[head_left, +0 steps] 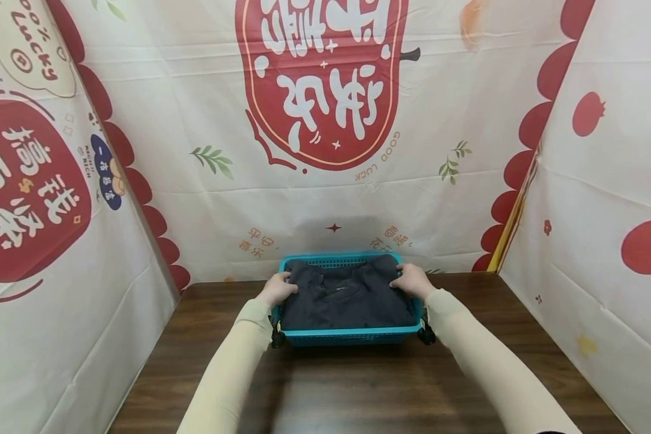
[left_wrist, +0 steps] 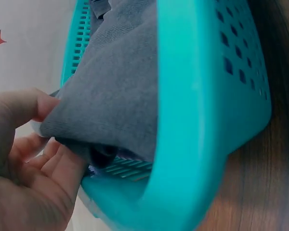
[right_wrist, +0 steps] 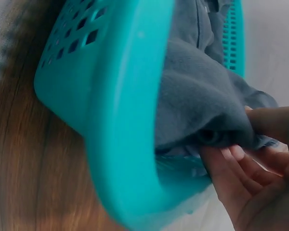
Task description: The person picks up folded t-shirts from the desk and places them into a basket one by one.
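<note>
A dark grey folded shirt (head_left: 347, 301), its neckline toward the back, lies inside a turquoise plastic basket (head_left: 352, 339). At the basket's left end my left hand (head_left: 278, 289) pinches the shirt's edge between thumb and fingers; the left wrist view shows this hand (left_wrist: 38, 159) with the cloth (left_wrist: 111, 86) folded over the fingers. On the opposite end my right hand (head_left: 414, 281) pinches the other side of the shirt. The right wrist view has its fingers (right_wrist: 231, 178) under the fabric (right_wrist: 197, 96) and the thumb on top. What lies beneath the shirt is mostly hidden.
The basket stands on a dark wooden table (head_left: 336, 392), close to a printed cloth backdrop (head_left: 206, 217). Cloth walls rise at the left (head_left: 103, 313) and right (head_left: 591, 181) of the table.
</note>
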`<state>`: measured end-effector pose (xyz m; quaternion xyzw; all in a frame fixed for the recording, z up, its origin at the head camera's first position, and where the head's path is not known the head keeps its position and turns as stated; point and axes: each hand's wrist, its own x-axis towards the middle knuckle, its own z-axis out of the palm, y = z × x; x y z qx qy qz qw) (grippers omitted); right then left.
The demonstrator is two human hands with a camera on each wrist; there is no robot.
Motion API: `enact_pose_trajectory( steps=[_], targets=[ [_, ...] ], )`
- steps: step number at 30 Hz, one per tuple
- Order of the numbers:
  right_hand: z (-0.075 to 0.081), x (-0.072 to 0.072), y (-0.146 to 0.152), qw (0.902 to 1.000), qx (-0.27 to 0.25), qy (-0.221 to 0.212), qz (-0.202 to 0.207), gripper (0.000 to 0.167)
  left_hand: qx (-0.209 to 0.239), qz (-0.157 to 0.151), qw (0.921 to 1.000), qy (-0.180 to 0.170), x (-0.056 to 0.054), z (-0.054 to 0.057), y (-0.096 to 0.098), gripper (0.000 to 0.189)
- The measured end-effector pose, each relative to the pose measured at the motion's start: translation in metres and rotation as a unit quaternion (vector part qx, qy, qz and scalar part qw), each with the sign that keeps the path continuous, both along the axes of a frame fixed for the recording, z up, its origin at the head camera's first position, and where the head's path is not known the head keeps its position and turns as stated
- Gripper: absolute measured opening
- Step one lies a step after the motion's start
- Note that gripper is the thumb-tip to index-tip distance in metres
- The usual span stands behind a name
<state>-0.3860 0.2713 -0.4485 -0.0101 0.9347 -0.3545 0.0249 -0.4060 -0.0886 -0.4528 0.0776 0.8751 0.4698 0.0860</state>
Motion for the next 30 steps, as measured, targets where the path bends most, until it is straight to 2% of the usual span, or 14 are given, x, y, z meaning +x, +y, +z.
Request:
enact_pose_trajectory(
  steps=[4,6,8,10,13,16,18,19,22,26,28,30],
  targets=[
    [0.008,0.000,0.004,0.9992,-0.018,0.034,-0.008,0.057,-0.054,0.018,0.9978,0.033,-0.006,0.000,-0.003,0.055],
    [0.011,0.001,0.005,0.9977,0.002,0.068,-0.004,0.056,-0.081,0.029,0.9944,0.061,-0.007,0.000,-0.003,0.054],
    [0.015,0.003,0.002,0.9941,0.039,0.101,0.010,0.053,-0.119,0.032,0.9867,0.105,-0.006,0.002,0.000,0.052],
    [0.017,0.006,-0.004,0.9872,0.096,0.119,0.046,0.049,-0.170,0.013,0.9738,0.150,0.001,0.006,0.005,0.049],
    [0.019,0.013,-0.014,0.9647,0.205,0.112,0.122,0.042,-0.269,-0.066,0.9395,0.202,0.009,0.010,0.014,0.040],
    [0.016,0.018,-0.021,0.9380,0.290,0.070,0.177,0.038,-0.347,-0.158,0.9054,0.186,0.017,0.012,0.019,0.033],
    [0.012,0.020,-0.023,0.9260,0.324,0.042,0.190,0.036,-0.392,-0.191,0.8856,0.161,0.021,0.011,0.020,0.031],
    [0.010,0.020,-0.024,0.9231,0.333,0.031,0.190,0.035,-0.408,-0.199,0.8787,0.148,0.022,0.010,0.019,0.031],
    [0.002,0.019,-0.025,0.9147,0.356,0.022,0.190,0.032,-0.444,-0.202,0.8638,0.125,0.025,0.006,0.017,0.032],
    [-0.008,0.018,-0.026,0.9117,0.365,0.009,0.187,0.029,-0.469,-0.201,0.8519,0.117,0.029,0.001,0.016,0.034],
    [-0.012,0.018,-0.025,0.9151,0.357,0.004,0.187,0.029,-0.480,-0.201,0.8461,0.115,0.030,-0.001,0.017,0.035],
    [-0.013,0.018,-0.023,0.9246,0.333,0.000,0.186,0.031,-0.485,-0.204,0.8433,0.112,0.030,-0.002,0.017,0.038]
  ],
)
